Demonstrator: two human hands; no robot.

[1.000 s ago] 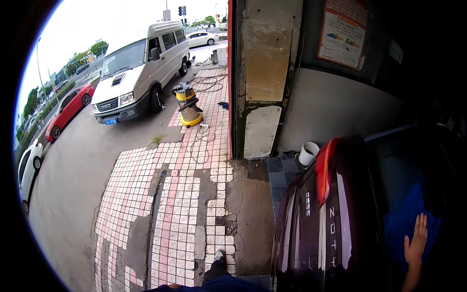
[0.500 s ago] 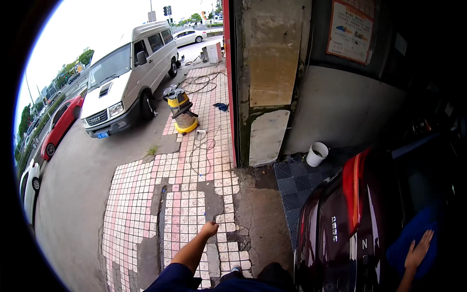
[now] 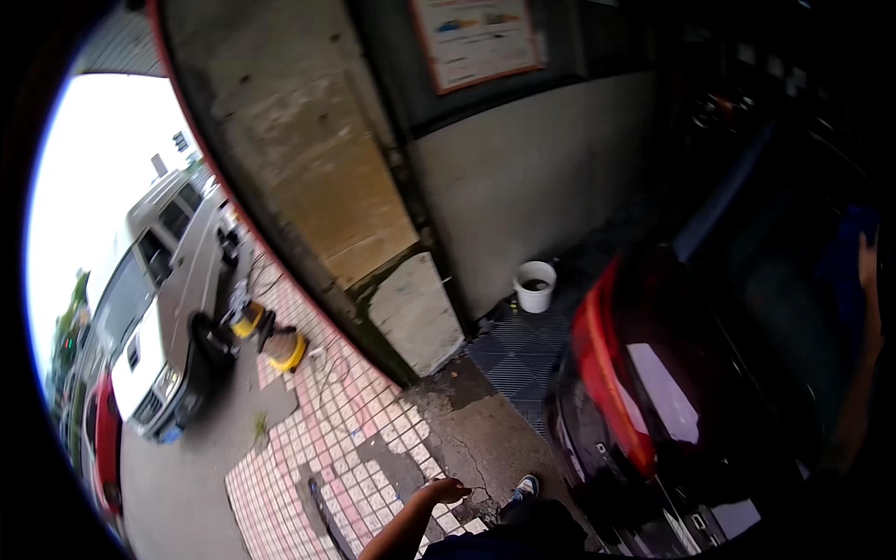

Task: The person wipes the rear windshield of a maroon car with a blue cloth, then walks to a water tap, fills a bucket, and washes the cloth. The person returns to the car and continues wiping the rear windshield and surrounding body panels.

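At the right edge my right hand [image 3: 868,263] presses a blue cloth [image 3: 847,257] against the dark rear window of a maroon car [image 3: 607,448]. Its fingers look straight and flat on the cloth, though shade and blur soften them. My left hand [image 3: 446,490] hangs over the tiled ground, left of the car. Nothing shows in it, and its fingers are loosely stretched toward the car. The car's red tail light [image 3: 611,373] lies between my two hands.
A white bucket [image 3: 534,287] stands on dark floor matting [image 3: 513,355] by the wall. Beyond the worn pillar [image 3: 327,187], a yellow and grey vacuum cleaner [image 3: 285,350] stands on tiles, near a white van [image 3: 140,373]. My shoe [image 3: 525,487] is on broken concrete.
My view has turned right and tilted. My right hand and the blue cloth have moved farther up the car's rear window. The left hand has swung nearer the car, its fingers loosening.
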